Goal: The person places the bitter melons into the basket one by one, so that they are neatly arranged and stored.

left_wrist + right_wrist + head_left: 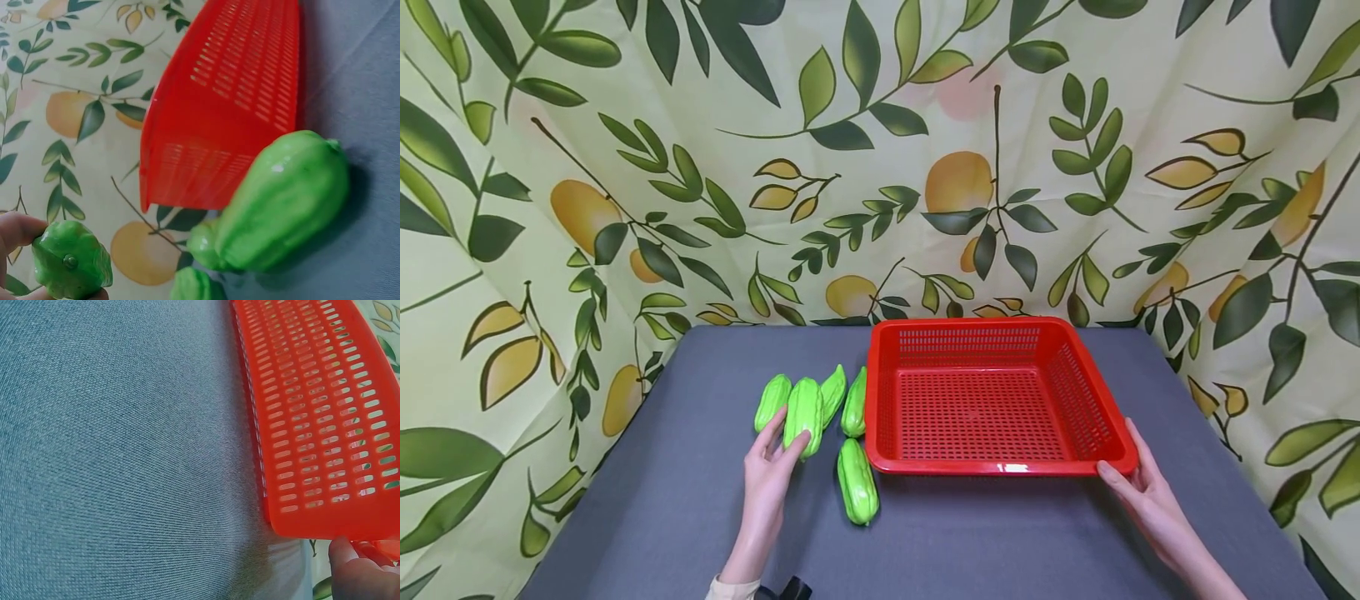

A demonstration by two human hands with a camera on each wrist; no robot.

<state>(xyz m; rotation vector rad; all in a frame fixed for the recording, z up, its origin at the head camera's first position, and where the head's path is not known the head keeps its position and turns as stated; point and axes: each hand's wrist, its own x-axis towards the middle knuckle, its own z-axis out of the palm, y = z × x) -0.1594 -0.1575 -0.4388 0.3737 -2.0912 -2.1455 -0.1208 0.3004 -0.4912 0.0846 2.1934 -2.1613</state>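
My left hand (pixel 765 479) pinches a light green ridged gourd (pixel 803 410) between thumb and fingers. End-on, the held gourd (pixel 70 261) shows clear of the table in the left wrist view. Around it are more such gourds: one to the left (pixel 772 398), one behind (pixel 832 392), one beside the basket (pixel 854 407) and one nearer the front (pixel 857 483). A red plastic basket (pixel 1000 468) with slotted walls stands to their right, with nothing inside. At its front right corner, my right hand (pixel 1150 500) grips the rim; some fingers are hidden behind the wall.
A grey-blue cloth covers the table (pixel 985 542). Leaf-and-fruit patterned fabric (pixel 880 167) hangs behind it and along both sides. A small black object (pixel 795 588) shows near my left wrist at the bottom edge.
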